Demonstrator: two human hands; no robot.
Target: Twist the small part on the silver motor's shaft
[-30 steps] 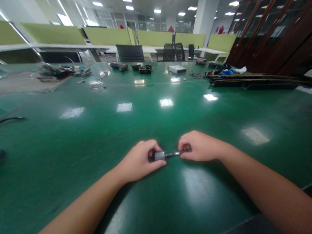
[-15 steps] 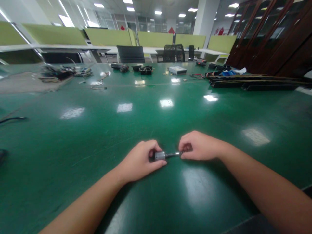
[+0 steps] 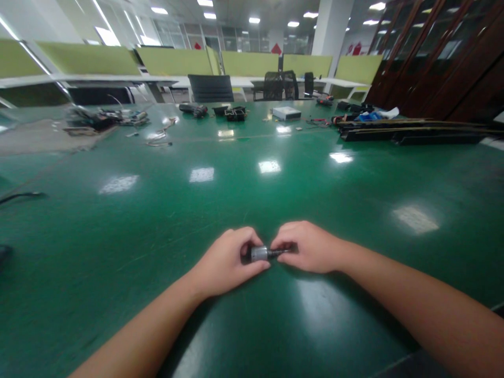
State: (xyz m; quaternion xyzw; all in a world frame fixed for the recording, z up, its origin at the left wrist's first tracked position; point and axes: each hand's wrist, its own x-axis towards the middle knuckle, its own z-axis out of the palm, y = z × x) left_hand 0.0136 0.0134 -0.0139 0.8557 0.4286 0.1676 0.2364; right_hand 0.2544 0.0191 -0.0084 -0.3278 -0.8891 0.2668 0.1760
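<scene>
My left hand (image 3: pixel 224 262) rests on the green table (image 3: pixel 157 210) with its fingers wrapped round a small silver cylinder (image 3: pixel 259 253). A thin dark shaft (image 3: pixel 277 253) sticks out of the cylinder's right end. My right hand (image 3: pixel 305 247) is closed in a pinch on that shaft, close against the cylinder. Both hands sit near the table's front edge, almost touching each other.
At the far side of the table lie a white box (image 3: pixel 286 112), black parts (image 3: pixel 235 112), loose wires (image 3: pixel 159 137) and a cluttered pile (image 3: pixel 104 118) at the left. Long black rails (image 3: pixel 409 134) lie at the far right. A cable (image 3: pixel 19 196) crosses the left edge.
My right hand has slid left along the shaft toward the cylinder, so less of the shaft shows between the hands. My left hand has stayed put.
</scene>
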